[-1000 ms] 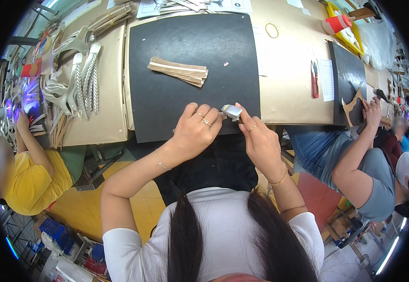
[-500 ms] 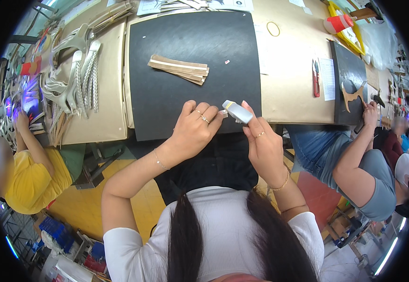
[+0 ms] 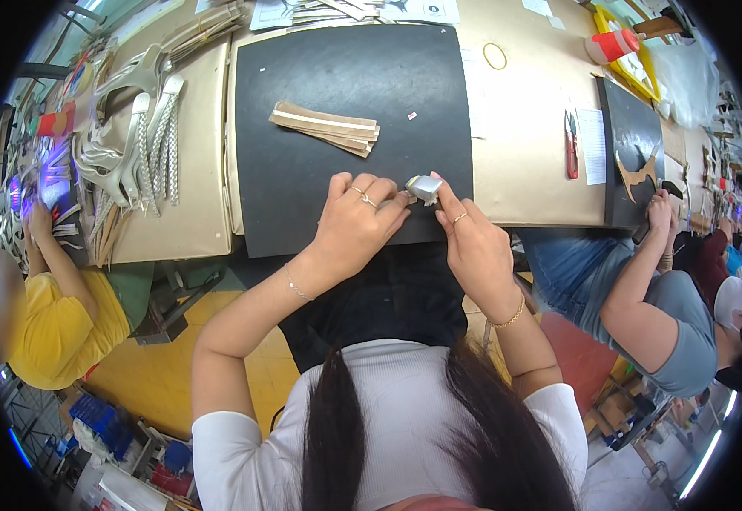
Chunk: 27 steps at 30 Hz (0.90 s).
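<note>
Lowered since the earlier frame, the small silver piece (image 3: 424, 187) now sits pinched between both hands at the black mat's (image 3: 303, 102) near edge; left hand (image 3: 356, 223) and right hand (image 3: 471, 240) each grip it, steadying it, tan strips (image 3: 327, 128) lying beyond.

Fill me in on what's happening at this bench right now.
A person seated at the black work mat pinches a small silvery piece between the left hand and the right hand, at the mat's near edge. A stack of tan strips lies farther up the mat. Red-handled snips rest to the right, and co-workers sit on both sides.
</note>
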Each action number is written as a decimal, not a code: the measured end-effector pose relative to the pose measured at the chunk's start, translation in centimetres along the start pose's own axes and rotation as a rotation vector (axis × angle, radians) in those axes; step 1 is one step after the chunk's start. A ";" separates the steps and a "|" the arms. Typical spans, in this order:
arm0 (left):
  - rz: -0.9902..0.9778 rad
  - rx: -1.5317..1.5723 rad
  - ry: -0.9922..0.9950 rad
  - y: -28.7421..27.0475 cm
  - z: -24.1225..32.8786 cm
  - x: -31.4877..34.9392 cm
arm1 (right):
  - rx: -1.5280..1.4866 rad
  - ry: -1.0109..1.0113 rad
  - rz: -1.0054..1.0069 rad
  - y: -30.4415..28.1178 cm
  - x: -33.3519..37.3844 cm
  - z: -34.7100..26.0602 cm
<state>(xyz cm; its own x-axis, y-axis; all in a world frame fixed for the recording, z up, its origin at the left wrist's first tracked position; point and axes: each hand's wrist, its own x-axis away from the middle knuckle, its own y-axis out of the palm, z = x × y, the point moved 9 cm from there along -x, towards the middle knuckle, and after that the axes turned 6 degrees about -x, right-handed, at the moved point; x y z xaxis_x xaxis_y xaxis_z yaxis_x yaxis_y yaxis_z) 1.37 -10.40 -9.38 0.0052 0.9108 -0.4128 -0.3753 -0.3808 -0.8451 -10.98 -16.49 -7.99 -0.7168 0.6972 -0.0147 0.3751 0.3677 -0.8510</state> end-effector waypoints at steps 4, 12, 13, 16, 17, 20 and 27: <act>-0.019 0.133 -0.167 0.3 -1.4 -0.1 | -0.011 -0.004 -0.010 0.1 -0.2 0.4; 0.011 0.138 -0.243 0.3 -1.6 -0.2 | -0.178 0.036 0.095 -1.1 1.1 1.1; 0.011 0.145 -0.264 0.4 -1.6 -0.2 | -0.175 0.019 0.089 -1.1 1.3 0.9; 0.025 0.119 -0.326 0.4 -1.6 -0.2 | -0.164 0.004 0.076 -0.9 2.0 0.7; 0.032 0.103 -0.330 0.4 -1.5 -0.2 | -0.156 0.012 0.062 -0.7 2.1 0.8; 0.052 0.063 -0.339 0.3 -1.2 -0.1 | -0.149 0.015 0.047 -0.1 2.3 0.8; 0.077 0.028 -0.323 0.3 -0.9 0.2 | -0.139 0.002 0.053 0.3 2.0 0.7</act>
<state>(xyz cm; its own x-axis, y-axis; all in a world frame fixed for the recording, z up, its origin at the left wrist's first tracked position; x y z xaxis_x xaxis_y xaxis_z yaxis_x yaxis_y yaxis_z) 2.11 -10.48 -9.98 -0.3163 0.8846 -0.3428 -0.3889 -0.4505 -0.8036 -12.67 -15.44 -8.65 -0.6930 0.7187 -0.0567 0.4899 0.4118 -0.7684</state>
